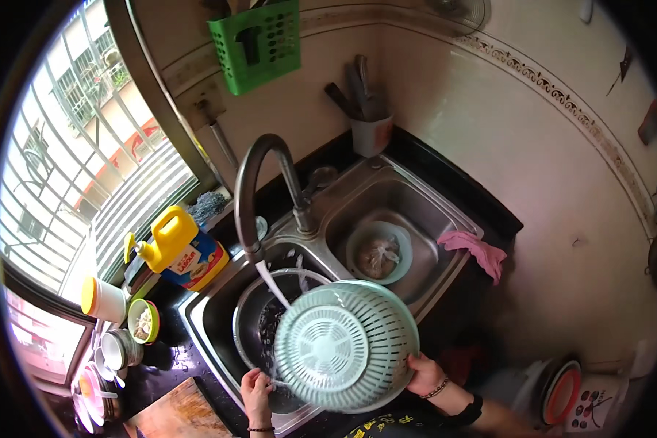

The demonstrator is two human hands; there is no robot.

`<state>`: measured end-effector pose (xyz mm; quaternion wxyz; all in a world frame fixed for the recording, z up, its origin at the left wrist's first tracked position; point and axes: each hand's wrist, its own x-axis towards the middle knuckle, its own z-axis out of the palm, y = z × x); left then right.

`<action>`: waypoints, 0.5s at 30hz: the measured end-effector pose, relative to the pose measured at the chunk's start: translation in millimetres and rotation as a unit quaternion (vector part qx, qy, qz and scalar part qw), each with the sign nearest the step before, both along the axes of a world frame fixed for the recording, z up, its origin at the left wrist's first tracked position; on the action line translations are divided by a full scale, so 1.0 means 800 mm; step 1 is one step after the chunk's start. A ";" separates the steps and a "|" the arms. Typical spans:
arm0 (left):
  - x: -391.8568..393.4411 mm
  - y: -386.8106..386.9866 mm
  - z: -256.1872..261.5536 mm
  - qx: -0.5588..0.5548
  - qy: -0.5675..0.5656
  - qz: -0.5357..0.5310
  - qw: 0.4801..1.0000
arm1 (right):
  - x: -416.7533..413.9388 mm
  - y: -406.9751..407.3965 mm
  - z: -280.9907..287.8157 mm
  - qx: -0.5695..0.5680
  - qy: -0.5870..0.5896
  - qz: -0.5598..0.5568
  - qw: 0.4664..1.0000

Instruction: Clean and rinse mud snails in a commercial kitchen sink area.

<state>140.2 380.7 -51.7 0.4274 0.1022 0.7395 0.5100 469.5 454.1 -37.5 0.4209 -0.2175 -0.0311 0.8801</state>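
Observation:
My right hand (426, 375) grips the rim of a pale green plastic colander (350, 345), which is tilted with its slotted underside up over the left sink basin. My left hand (256, 390) is at the colander's lower left edge, fingers bent; whether it grips the edge is hard to tell. Water runs from the curved metal faucet (266, 148) beside the colander's upper left. Below it, a round metal bowl (240, 323) sits in the basin with dark contents, partly hidden. In the right basin (427, 219), a pale green bowl (407, 257) holds a knotted clear plastic bag (380, 256).
A yellow dish soap bottle (189, 254) stands left of the sink, near stacked bowls (120, 347) and a wooden cutting board (180, 413). A pink cloth (479, 252) drapes over the right sink edge. A utensil holder (371, 136) stands in the corner.

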 end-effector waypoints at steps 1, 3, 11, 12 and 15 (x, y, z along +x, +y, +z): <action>0.001 0.001 0.000 0.004 -0.004 -0.004 1.000 | 0.002 -0.008 -0.007 -0.029 -0.107 -0.029 0.993; 0.000 0.001 -0.002 0.000 -0.007 -0.020 1.000 | 0.016 -0.016 -0.007 -0.005 -0.063 -0.043 0.997; -0.027 -0.046 -0.007 0.014 -0.004 -0.037 0.999 | 0.012 -0.018 -0.002 0.060 -0.121 -0.108 0.985; -0.023 -0.049 -0.001 0.031 0.000 -0.035 0.999 | 0.020 -0.021 0.000 0.049 -0.140 -0.092 0.985; -0.022 -0.066 0.008 0.080 0.039 -0.006 0.996 | -0.009 -0.015 0.069 0.096 -0.137 -0.015 0.986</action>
